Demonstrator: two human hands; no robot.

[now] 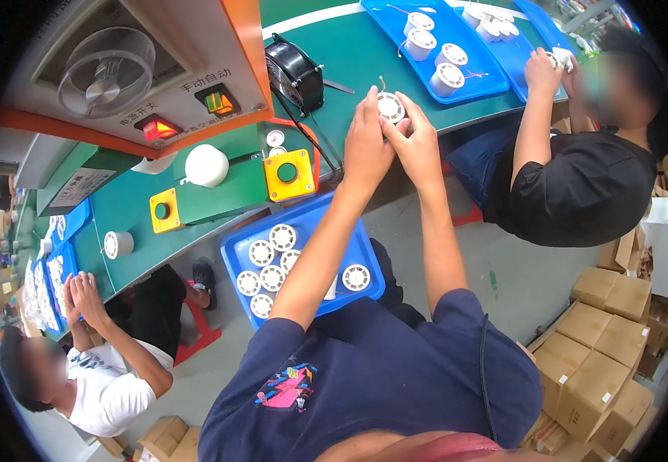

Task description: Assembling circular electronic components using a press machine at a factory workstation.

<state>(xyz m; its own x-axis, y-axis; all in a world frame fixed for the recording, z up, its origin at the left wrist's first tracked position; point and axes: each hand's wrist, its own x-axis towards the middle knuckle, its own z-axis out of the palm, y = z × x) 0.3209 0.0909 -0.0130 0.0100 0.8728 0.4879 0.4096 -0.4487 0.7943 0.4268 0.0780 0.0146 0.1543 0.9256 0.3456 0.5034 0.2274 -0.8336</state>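
Out over the edge of the green table, I have both hands closed around a white round cylindrical part point(389, 106) with a slotted ring on its top face. A thin wire sticks up from its far side. My left hand point(368, 148) wraps its left side, and my right hand point(416, 149) grips the right side with the thumb across the near edge. The fingers hide most of its body. Below my left forearm, a blue tray point(240, 248) holds several similar white parts point(282, 237), partly covered by that arm.
An orange-edged machine point(255, 46) with lit switches stands at left, above yellow button boxes point(286, 179) and a white round block point(207, 165). Beyond are a black fan point(295, 73) and a blue tray point(396, 46) of white parts. Co-workers sit at both sides; cartons point(580, 362) are stacked right.
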